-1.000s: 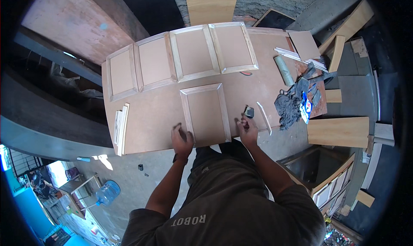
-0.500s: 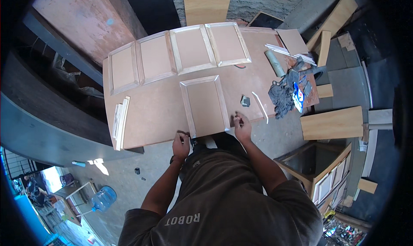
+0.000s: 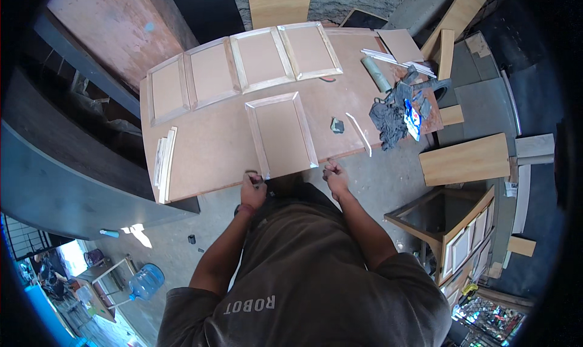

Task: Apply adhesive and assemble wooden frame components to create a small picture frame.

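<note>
A small framed panel (image 3: pixel 309 125), with pale wooden strips around a tan board, lies flat at the table's near edge in front of me. Beside its near left corner is my left hand (image 3: pixel 253 189), fingers curled together; whatever they may hold is hidden. Just off the near right corner, at the table edge, my right hand (image 3: pixel 336 180) has its fingers bent into a pinch, and I cannot make out anything in them. Neither hand visibly grips the panel. To its right lie a small dark block (image 3: pixel 337 125) and a thin white strip (image 3: pixel 359 133).
A row of several joined framed panels (image 3: pixel 237 65) spans the table's far side. Loose wooden strips (image 3: pixel 167 165) lie at left. Dark cloth (image 3: pixel 389 123), a green cylinder (image 3: pixel 376 75) and white strips (image 3: pixel 395 60) crowd the right end. A wooden cabinet frame (image 3: pixel 438 244) stands right of me.
The whole view has shifted slightly up and left. My right hand has drawn back toward me from beside the panel to the table edge. My left hand stays near the left corner.
</note>
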Tool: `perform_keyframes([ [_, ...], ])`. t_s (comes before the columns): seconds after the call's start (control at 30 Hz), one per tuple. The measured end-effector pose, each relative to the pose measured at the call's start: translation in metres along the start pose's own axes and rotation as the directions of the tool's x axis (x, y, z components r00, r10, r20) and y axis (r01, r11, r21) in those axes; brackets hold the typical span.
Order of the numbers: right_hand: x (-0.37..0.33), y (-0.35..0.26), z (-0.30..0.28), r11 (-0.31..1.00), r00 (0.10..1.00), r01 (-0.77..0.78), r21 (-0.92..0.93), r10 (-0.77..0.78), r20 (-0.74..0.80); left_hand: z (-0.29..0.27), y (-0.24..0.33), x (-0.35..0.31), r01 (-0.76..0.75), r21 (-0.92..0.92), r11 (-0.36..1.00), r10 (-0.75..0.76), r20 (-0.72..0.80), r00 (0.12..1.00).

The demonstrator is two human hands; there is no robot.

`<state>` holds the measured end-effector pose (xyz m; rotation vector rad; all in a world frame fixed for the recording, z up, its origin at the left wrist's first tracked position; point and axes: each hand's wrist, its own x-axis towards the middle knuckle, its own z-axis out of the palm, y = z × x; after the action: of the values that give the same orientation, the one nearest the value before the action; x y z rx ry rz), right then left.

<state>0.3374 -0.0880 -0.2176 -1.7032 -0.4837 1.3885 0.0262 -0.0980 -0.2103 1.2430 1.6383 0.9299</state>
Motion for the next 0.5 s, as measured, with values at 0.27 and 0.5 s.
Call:
perform_keyframes([
  [0.27,0.021,-0.013,-0.004,0.997,0.994,0.025,-0.076,-0.017,0.105,0.017,0.0,0.003,0.135,-0.08,0.988,-0.137,-0.014,0.99],
  [0.5,0.039,-0.022,-0.032,0.99,0.989,0.122,-0.065,-0.116,0.095,0.029,-0.016,0.003,0.164,-0.194,0.967,-0.188,-0.116,0.975],
])
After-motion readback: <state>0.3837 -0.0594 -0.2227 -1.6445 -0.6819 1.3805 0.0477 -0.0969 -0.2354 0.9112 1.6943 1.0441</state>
